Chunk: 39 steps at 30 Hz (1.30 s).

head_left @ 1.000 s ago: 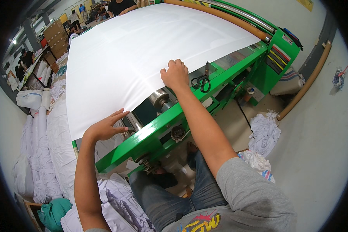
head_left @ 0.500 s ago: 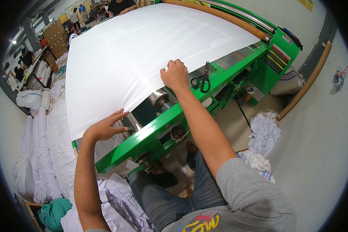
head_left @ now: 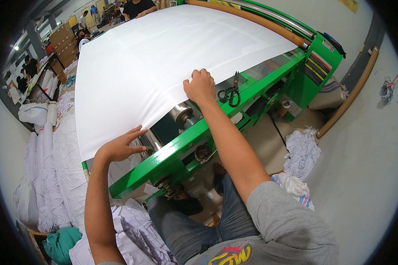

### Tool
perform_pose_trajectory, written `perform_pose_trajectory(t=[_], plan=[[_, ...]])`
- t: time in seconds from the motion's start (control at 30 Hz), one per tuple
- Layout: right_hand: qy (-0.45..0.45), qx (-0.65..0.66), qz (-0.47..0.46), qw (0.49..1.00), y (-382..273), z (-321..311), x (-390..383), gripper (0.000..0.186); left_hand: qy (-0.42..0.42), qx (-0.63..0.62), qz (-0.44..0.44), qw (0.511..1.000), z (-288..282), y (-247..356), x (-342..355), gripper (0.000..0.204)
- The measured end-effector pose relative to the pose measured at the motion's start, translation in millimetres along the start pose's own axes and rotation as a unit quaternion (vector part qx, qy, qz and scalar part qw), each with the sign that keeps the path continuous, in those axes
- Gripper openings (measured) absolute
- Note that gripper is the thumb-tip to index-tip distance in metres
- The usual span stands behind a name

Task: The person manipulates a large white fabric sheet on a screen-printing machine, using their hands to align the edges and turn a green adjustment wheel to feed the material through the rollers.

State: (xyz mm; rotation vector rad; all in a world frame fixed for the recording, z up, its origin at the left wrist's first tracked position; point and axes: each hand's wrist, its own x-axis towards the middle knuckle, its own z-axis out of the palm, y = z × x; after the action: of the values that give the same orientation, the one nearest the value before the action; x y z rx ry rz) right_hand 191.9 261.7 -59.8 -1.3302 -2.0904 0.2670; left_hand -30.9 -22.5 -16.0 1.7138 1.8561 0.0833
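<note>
A broad white sheet (head_left: pixel 163 57) lies across a green roller machine (head_left: pixel 150 168). My left hand (head_left: pixel 121 145) rests at the sheet's near left edge with fingers stretched out and apart, above a steel roller (head_left: pixel 154 139). My right hand (head_left: pixel 200 88) has its fingers curled on the sheet's near edge, gripping it; the fingertips are partly hidden. Just right of that hand, black scissors (head_left: pixel 233 97) rest by the green frame, blades pointing away from me. Under the sheet's edge, between my hands, a second metal roller (head_left: pixel 181 112) shows.
A cardboard tube roll (head_left: pixel 261 22) spans the machine's back. White fabric rolls (head_left: pixel 46 176) and a green bundle (head_left: pixel 62 243) lie at left. Crumpled white cloth (head_left: pixel 303 150) and a long tube (head_left: pixel 349 97) are at right. Co-workers (head_left: pixel 137 9) and stacked boxes (head_left: pixel 62 44) stand behind.
My hands, the sheet and the scissors hold the same positions. In the far background, a person near the boxes has shifted slightly to the left.
</note>
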Motion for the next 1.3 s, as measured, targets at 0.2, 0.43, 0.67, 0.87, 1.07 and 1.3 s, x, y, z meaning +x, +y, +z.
perform_pose_trajectory(t=[0.2, 0.43, 0.67, 0.87, 1.07, 1.3], plan=[[0.003, 0.001, -0.002, 1.000, 1, 2, 1, 0.043, -0.017, 0.031, -0.003, 0.999, -2, -5, 2, 0.087], [0.007, 0.005, 0.001, 1.000, 2, 3, 1, 0.043, -0.003, 0.016, -0.008, 1.000, 0, -3, 2, 0.094], [0.010, -0.002, -0.001, 1.000, 1, 5, 1, 0.043, 0.102, 0.011, 0.052, 0.993, 1, 2, 1, 0.074], [0.012, -0.004, 0.009, 1.000, 2, 4, 1, 0.043, 0.212, -0.053, 0.034, 0.975, -9, 34, -2, 0.030], [0.020, 0.000, 0.002, 1.000, 1, 5, 2, 0.043, 0.320, -0.051, 0.063, 0.944, -9, 22, 0, 0.025], [0.022, 0.015, -0.013, 1.000, -2, 6, -1, 0.048, 0.397, 0.044, -0.053, 0.915, -25, -32, -8, 0.055]])
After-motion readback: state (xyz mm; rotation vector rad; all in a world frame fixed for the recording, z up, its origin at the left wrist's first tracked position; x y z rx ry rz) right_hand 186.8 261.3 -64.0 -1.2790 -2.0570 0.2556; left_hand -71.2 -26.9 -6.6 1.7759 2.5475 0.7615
